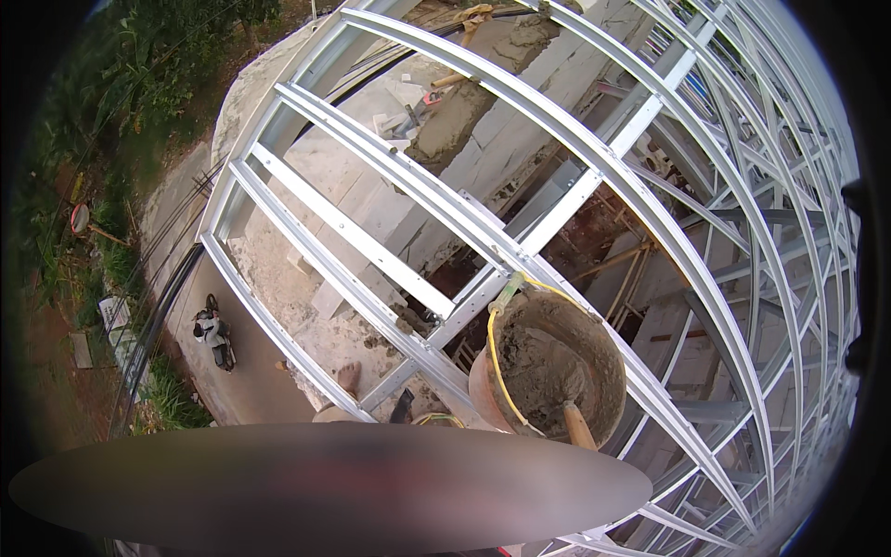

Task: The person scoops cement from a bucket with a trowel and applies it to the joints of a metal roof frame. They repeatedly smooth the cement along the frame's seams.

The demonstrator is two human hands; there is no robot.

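Neither of my hands shows; a wide blurred oval covers the lower part of the head view. Just above the blur, a bucket [483, 376] of wet grey mortar [538, 362] rests against the metal framing. A wooden tool handle [579, 425] sticks up from the mortar, its other end sunk or hidden. The bucket's yellow handle [496, 348] lies over its left rim, with a pale green wrapping [507, 291] near the top. Left of the bucket, partly behind the frame, a bare foot [350, 376] stands on the pale surface; whose it is I cannot tell.
Silvery metal roof trusses [557, 121] cross the view, with open gaps between them. Below run a block wall [483, 148] and a mortar-stained ledge [288, 227]. Far down at left are a road [251, 390], a parked motorbike [216, 334], black cables [158, 325] and trees [148, 74].
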